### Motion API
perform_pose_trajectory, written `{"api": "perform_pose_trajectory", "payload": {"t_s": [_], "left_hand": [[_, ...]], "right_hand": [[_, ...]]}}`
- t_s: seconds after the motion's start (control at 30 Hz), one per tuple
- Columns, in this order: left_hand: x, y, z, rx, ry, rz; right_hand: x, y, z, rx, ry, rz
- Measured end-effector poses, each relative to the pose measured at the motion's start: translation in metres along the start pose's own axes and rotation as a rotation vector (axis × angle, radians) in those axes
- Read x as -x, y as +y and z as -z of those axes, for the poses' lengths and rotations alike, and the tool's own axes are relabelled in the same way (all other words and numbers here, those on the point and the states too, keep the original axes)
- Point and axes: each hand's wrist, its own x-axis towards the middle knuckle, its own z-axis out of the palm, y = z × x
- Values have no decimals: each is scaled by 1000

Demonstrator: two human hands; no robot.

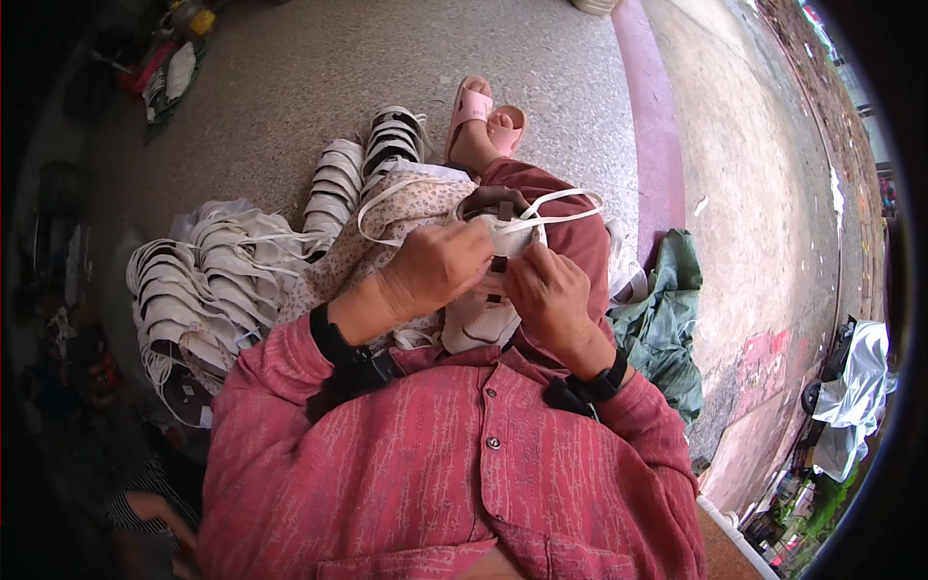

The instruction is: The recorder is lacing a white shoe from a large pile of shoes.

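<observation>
I sit with a white cup-shaped face mask (pixel 481 314) on my lap. My left hand (pixel 437 266) pinches its upper edge, fingers closed on the mask. My right hand (pixel 549 290) grips the same mask from the right side. White elastic straps (pixel 570 198) loop out from the mask over my knee. A dark band sits on each wrist.
Rows of stacked white masks (pixel 193 290) lie on the ground to my left, more stacks (pixel 391 140) ahead. My foot in a pink slipper (pixel 483 111) rests on the speckled floor. A green cloth (pixel 667 309) lies to my right beside a maroon kerb (pixel 657 126).
</observation>
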Motion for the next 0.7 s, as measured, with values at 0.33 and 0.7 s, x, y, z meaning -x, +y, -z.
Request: {"api": "perform_pose_trajectory", "payload": {"t_s": [0.33,0.7], "left_hand": [[-4,-13,14,-253,-177,-614],[5,-44,58,-341,-269,-416]], "right_hand": [[-10,13,36,-46,-316,281],[1,17,29,-853,-71,-349]]}}
